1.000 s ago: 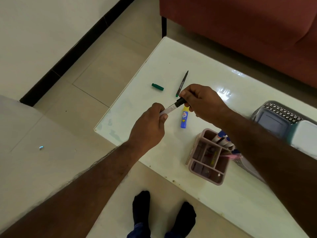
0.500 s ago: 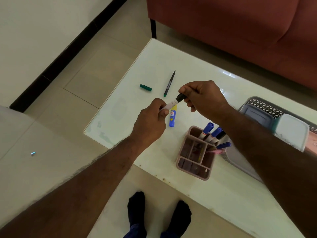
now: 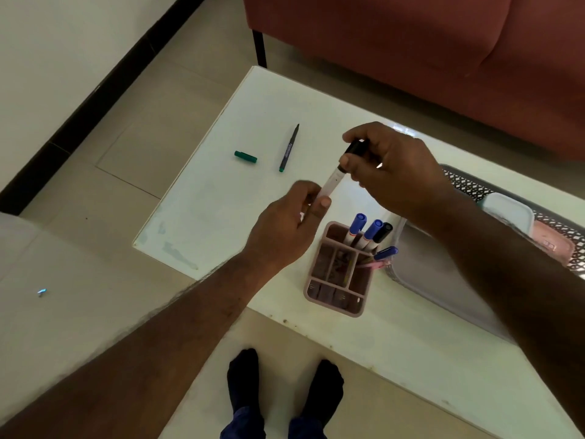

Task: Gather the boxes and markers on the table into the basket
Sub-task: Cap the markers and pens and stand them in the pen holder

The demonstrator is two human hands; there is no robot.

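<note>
Head view: white-barrelled black-capped marker (image 3: 332, 182) held above the pink compartmented plastic organizer (image 3: 338, 274), axis slanting up-right, left hand (image 3: 285, 226) pinching barrel end, right hand (image 3: 389, 166) gripping cap, organizer directly below.

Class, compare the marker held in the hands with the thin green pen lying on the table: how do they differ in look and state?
The held marker has a white barrel; the green pen is dark and slimmer. The held marker is off the table, its barrel pinched by the left hand and its black cap gripped by the right hand; the green pen lies flat, untouched. The green pen is uncapped, its green cap lying apart beside it. Neither is in the basket yet.
</note>
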